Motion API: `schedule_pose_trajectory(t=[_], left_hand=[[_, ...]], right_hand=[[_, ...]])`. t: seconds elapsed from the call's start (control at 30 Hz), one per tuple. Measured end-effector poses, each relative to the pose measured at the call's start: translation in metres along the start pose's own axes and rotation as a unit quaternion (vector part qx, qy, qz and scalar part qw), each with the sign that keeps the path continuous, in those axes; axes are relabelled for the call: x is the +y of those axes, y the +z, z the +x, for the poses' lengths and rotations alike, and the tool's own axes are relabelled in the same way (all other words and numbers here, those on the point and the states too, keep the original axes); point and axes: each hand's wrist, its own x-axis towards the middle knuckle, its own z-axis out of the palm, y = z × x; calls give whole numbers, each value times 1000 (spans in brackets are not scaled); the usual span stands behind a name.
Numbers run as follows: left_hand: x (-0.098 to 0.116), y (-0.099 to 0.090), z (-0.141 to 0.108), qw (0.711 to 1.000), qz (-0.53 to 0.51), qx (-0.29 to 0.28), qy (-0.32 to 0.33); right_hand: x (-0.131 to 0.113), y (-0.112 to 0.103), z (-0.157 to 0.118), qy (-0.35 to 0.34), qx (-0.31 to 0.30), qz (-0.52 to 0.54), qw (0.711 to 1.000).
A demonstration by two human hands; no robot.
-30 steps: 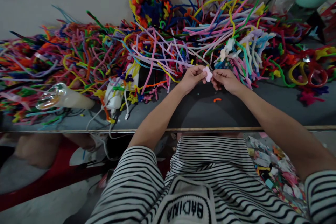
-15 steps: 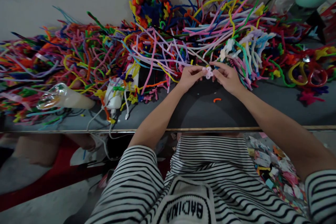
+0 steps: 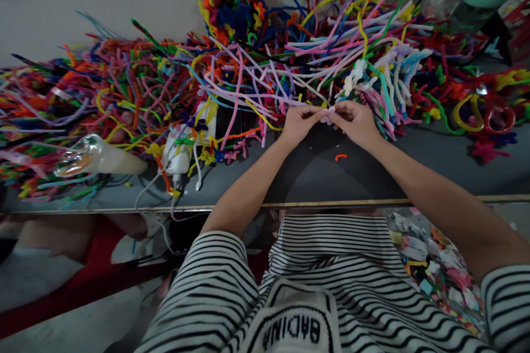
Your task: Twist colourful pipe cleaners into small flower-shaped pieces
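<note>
Pinched between both hands is a small pale pink pipe-cleaner flower, held just above the grey table. My left hand grips its left side with thumb and forefinger. On the opposite side, my right hand has thumb and fingertips closed on it, hiding part of the loops. A short curved orange pipe-cleaner piece lies on the table below my hands. Right behind my fingers lies a heap of long pink and lilac pipe cleaners.
A white charger block with cables and a plastic cup on its side lie at left. Scissors with yellow and red handles rest at right. The table's front edge runs before me; a person's leg shows lower left.
The pale pink flower has turned in my fingers, so its loops face me less openly. My right fingers have closed further over it. The whole view has shifted slightly.
</note>
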Motion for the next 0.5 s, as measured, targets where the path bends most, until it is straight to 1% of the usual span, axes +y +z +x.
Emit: schedule_pose_trajectory(t=[0.07,0.13,0.23,0.33,0.43,0.5], left_hand=[[-1,2,0,1000,-5,13,-6],[-3,3,0,1000,-3,11,-8],[-4,4,1,1000,-23,-15,-10],[-4,2,3,998,-39,-50,-23],[-5,0,4,997,-19,-76,-10],[-7,-1,5,997,-6,-83,0]], right_hand=[[0,1,-1,14,-24,-1,1000],[-2,1,-1,6,-36,-13,999],[-4,-2,0,-9,-31,-32,999],[-3,-4,2,-4,-35,-40,999],[2,-5,4,0,-47,-49,998],[6,-6,5,-1,-46,-58,997]])
